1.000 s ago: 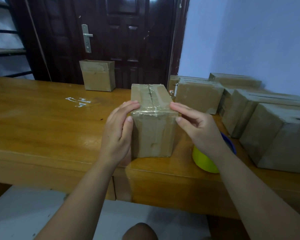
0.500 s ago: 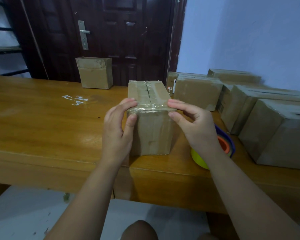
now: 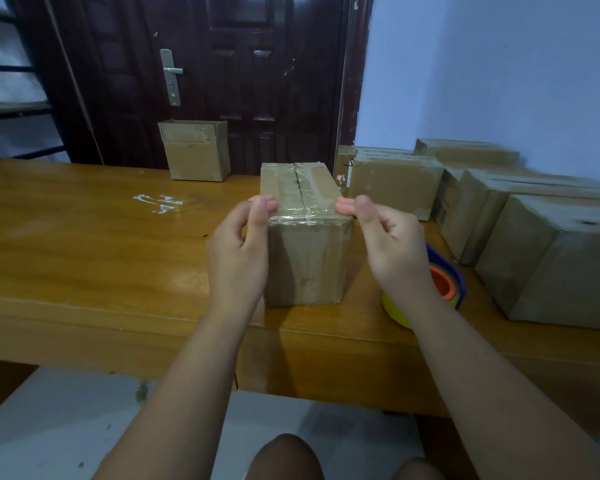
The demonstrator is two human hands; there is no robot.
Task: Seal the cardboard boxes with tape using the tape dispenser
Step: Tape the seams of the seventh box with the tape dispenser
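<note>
Pinching at its two near upper corners, your hands flank the cardboard box [image 3: 307, 258], which stands at the centre of the frame on the wooden table [image 3: 84, 244], close to the near edge; your left hand [image 3: 238, 254] lays its thumb down the left corner with curled fingertips on top; your right hand [image 3: 394, 244] presses thumb against fingertips at the right corner, on tape or cardboard I cannot tell; glossy, wrinkled clear tape [image 3: 302, 216] covers the top seam and crosses the near top edge; the yellow, orange and blue tape dispenser [image 3: 442, 282] lies right of centre, behind your right wrist.
</note>
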